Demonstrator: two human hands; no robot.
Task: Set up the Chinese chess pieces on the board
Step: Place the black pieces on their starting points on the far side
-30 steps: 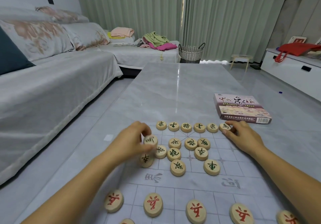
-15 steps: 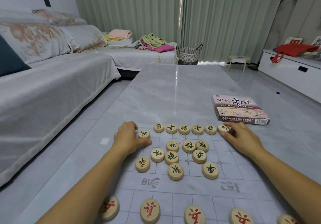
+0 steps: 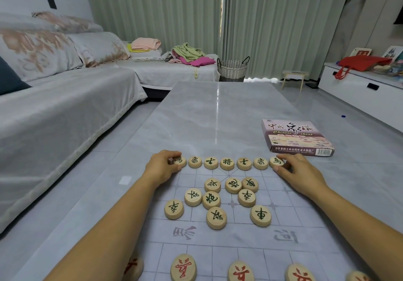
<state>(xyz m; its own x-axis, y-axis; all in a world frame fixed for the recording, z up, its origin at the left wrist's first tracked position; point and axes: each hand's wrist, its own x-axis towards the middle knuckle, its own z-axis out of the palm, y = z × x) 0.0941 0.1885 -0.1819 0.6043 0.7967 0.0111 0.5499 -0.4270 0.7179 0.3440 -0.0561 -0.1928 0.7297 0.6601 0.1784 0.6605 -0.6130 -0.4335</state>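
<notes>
A pale paper chess board (image 3: 239, 235) lies on the grey table. Along its far edge runs a row of round wooden pieces with green characters. My left hand (image 3: 162, 167) pinches the leftmost piece (image 3: 180, 161) of that row, thumb and fingers curled round it. My right hand (image 3: 297, 174) pinches the rightmost piece (image 3: 276, 162) of the row. Several loose green pieces (image 3: 212, 200) lie scattered between my arms. A line of red-character pieces (image 3: 183, 267) runs along the bottom edge of the view.
The Chinese chess box (image 3: 297, 138) lies on the table (image 3: 218, 110) beyond my right hand. A grey sofa (image 3: 54, 106) runs along the left. A woven basket (image 3: 233, 69) and a white cabinet (image 3: 359, 91) stand further back.
My left hand carried a green piece from the loose group up to the left end of the far row. My right hand stayed on the rightmost piece.
</notes>
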